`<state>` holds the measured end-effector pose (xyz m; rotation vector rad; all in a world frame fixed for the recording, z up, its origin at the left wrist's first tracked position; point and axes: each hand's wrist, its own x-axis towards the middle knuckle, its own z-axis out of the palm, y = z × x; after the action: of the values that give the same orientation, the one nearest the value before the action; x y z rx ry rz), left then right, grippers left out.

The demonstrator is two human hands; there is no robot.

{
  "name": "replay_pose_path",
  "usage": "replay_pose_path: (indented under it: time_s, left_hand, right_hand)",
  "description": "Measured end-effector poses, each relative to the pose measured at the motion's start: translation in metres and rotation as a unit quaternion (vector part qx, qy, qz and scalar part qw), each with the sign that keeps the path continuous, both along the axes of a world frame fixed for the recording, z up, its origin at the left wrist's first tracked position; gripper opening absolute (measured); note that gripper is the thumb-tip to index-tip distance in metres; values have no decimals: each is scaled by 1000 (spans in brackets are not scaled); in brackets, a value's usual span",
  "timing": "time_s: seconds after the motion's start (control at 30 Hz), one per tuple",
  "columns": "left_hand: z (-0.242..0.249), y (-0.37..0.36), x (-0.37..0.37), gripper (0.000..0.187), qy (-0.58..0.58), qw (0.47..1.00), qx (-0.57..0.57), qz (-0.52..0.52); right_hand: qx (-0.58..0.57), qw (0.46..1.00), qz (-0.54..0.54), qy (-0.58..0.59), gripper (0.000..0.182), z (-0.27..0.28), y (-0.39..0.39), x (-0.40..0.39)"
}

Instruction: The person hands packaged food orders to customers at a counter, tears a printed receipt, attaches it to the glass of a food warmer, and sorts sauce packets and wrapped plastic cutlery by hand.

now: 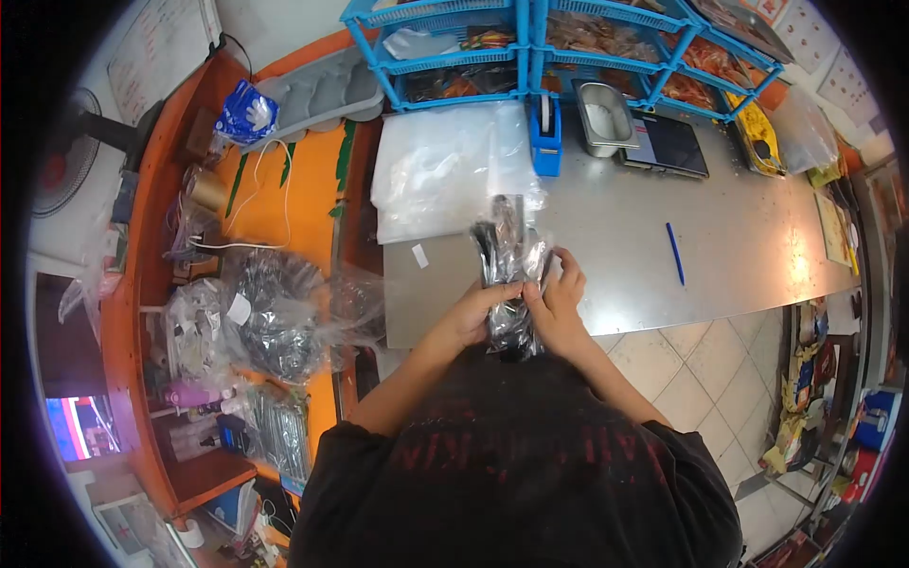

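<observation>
A bundle of dark items in clear plastic wrapping (511, 256) is held upright between both hands, over the front edge of the metal table (625, 246). My left hand (478, 310) is closed round its left side, with the thumb lying across the front. On the right side, my right hand (557, 301) grips the same bundle, its thumb near the left thumb. What exactly the wrapping contains is too shiny and small to tell. Beyond the bundle, a stack of clear plastic bags (436, 170) lies on the table.
Blue tape dispenser (546, 150), metal container (604, 123), black tablet-like device (668, 145) and blue pen (674, 254) are on the table. Blue tiered racks (454, 64) stand behind. At left, an orange surface (303, 189) holds large clear bags (279, 317) and a grey tray (327, 93).
</observation>
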<state>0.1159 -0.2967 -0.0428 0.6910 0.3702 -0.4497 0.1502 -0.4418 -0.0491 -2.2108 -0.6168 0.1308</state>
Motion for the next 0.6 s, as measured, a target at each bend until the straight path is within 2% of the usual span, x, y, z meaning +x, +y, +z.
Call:
replay_pose_path:
  time_s: [0.03, 0.07, 0.1, 0.13, 0.17, 0.2, 0.23, 0.27, 0.3, 0.33, 0.37, 0.4, 0.43, 0.47, 0.5, 0.53, 0.57, 0.6]
  left_hand:
    - [-4, 5, 0, 31, -23, 998, 32, 49]
    - [-6, 10, -1, 31, -45, 992, 63, 98]
    - [19, 8, 1, 28, -51, 978, 143, 139]
    - [19, 10, 3, 28, -52, 978, 141, 142]
    - [17, 12, 6, 27, -72, 968, 161, 180]
    - [14, 15, 9, 26, -92, 955, 181, 217]
    - [10, 29, 11, 27, -49, 987, -1, 150]
    - [9, 33, 16, 27, -52, 987, -3, 152]
    - [9, 37, 19, 27, -71, 988, 9, 139]
    - [8, 40, 22, 28, -89, 988, 21, 126]
    - [1, 40, 26, 25, -113, 980, 116, 114]
    - [-3, 41, 27, 25, -112, 981, 113, 111]
    - [-5, 43, 29, 25, -110, 983, 107, 101]
    - [-7, 45, 30, 24, -108, 985, 101, 93]
    - [-9, 46, 30, 23, -87, 988, 48, 117]
    - [-9, 48, 30, 23, -88, 988, 48, 114]
    - [-8, 50, 30, 25, -106, 987, 69, 95]
    - [-8, 49, 29, 26, -123, 986, 90, 73]
  right_hand:
    - [22, 996, -43, -76, 46, 5, 3, 0]
    - [21, 996, -40, -77, 46, 6, 7, 2]
    - [121, 990, 4, 69, 40, 8, 10, 5]
    - [217, 952, 47, 212, 34, 9, 14, 9]
    - [249, 951, 52, 178, 23, -1, 22, 9]
    - [247, 952, 53, 176, 23, 0, 25, 12]
    - [314, 918, 27, 239, 21, 1, 27, 17]
    - [378, 876, 2, 300, 19, 2, 31, 22]
    - [388, 884, -12, 260, 15, 10, 37, 23]
    - [386, 885, -14, 261, 15, 9, 39, 23]
    - [353, 899, -17, 257, 14, 7, 40, 23]
    - [320, 913, -20, 252, 14, 5, 38, 22]
    - [357, 888, -50, 285, 15, 3, 35, 24]
    - [356, 889, -52, 283, 15, 0, 29, 30]
    - [293, 925, -107, 219, 17, -4, 22, 37]
    - [226, 948, -162, 153, 18, -10, 17, 44]
    - [143, 977, -152, -45, 19, -21, 14, 49]
    - [142, 976, -157, -44, 19, -14, 17, 48]
